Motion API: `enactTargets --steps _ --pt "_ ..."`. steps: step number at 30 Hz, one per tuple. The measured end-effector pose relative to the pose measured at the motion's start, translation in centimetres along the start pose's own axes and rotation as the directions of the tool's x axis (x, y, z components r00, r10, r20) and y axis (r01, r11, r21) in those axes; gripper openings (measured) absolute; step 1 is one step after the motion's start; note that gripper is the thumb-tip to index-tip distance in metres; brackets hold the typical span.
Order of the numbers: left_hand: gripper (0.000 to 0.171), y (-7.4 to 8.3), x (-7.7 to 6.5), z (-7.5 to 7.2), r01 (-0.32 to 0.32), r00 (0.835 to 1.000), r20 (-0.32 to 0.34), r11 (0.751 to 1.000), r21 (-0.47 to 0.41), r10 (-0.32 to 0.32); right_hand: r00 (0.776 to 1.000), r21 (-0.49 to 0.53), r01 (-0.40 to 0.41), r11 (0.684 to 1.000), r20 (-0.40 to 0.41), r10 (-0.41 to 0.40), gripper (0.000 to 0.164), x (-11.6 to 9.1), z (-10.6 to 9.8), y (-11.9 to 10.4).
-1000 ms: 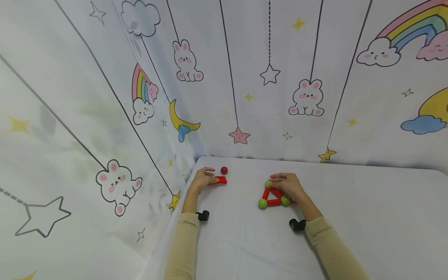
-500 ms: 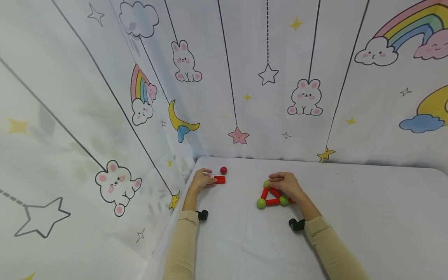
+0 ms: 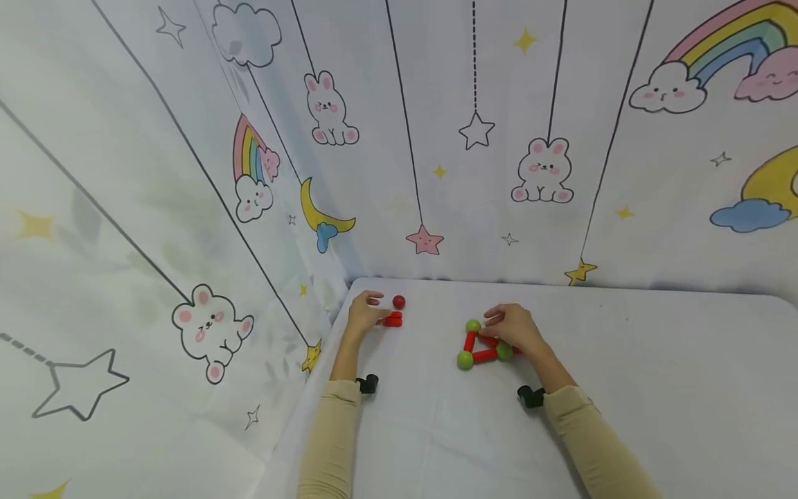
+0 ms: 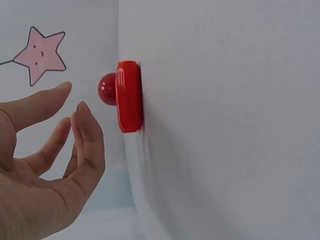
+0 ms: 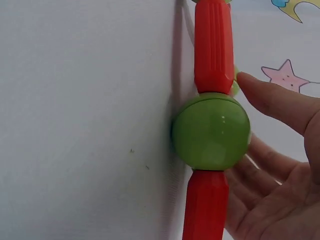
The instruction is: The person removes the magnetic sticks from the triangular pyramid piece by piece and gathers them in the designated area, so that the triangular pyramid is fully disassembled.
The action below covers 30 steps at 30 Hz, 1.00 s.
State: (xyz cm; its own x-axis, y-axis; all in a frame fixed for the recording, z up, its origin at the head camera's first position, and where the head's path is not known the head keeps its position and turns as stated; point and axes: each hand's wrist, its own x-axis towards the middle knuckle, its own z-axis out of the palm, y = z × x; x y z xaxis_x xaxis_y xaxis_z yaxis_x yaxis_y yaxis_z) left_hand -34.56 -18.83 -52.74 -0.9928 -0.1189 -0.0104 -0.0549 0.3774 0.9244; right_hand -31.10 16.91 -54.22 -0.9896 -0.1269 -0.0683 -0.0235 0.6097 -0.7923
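Observation:
Red rods and green balls from a construction toy form a triangle on the white table, with a green ball (image 3: 465, 360) at its near left corner and another green ball (image 3: 473, 326) at its far corner. My right hand (image 3: 515, 328) hovers over its right side, covering part of it, fingers loosely bent and holding nothing. In the right wrist view, a red rod (image 5: 214, 47) joins a large green ball (image 5: 211, 132), with my thumb beside them. My left hand (image 3: 364, 312) is by two loose red rods (image 3: 393, 319). Its bent fingers (image 4: 92, 135) are apart from the rods.
A dark red ball (image 3: 399, 302) lies just behind the loose rods. The white table (image 3: 654, 388) extends far to the right. Printed white curtains (image 3: 374, 180) stand behind the table and along its left side.
My right fingers have drawn back from the far green ball, which now shows fully. My left hand has risen slightly beside the loose rods. The rods and triangle keep their arrangement.

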Motion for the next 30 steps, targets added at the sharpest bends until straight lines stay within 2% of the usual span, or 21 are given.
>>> enactTargets --steps 3,6,12,16,23,30 --pt "0.049 0.9 -0.3 1.1 -0.032 0.998 0.047 0.998 -0.06 0.035 1.0 -0.014 -0.011 1.0 0.018 0.012 0.047 -0.2 -0.3 -0.2" --pt "0.049 1.7 -0.6 2.4 -0.027 0.99 0.131 0.99 -0.141 0.046 0.999 0.008 -0.002 1.0 0.048 0.002 0.052 -0.5 -0.5 -0.2" --pt "0.05 2.1 -1.1 5.1 0.027 0.956 0.289 0.971 -0.236 0.044 0.998 0.085 0.015 0.996 0.053 -0.02 0.059 -0.9 -0.1 0.2" --pt "0.055 2.4 -1.5 6.6 0.041 0.93 0.363 0.971 -0.235 0.049 0.999 0.091 0.031 0.995 0.04 -0.034 0.059 -1.0 0.1 0.4" --pt "0.057 3.0 -2.1 8.9 0.055 0.879 0.475 0.983 -0.176 0.036 0.997 0.095 0.053 0.994 0.044 -0.057 0.06 -0.7 0.2 0.4" --pt "0.059 3.1 -2.5 10.8 0.069 0.829 0.557 0.981 -0.18 0.044 0.99 0.168 0.108 0.98 0.067 -0.121 0.058 -0.4 0.4 0.6"
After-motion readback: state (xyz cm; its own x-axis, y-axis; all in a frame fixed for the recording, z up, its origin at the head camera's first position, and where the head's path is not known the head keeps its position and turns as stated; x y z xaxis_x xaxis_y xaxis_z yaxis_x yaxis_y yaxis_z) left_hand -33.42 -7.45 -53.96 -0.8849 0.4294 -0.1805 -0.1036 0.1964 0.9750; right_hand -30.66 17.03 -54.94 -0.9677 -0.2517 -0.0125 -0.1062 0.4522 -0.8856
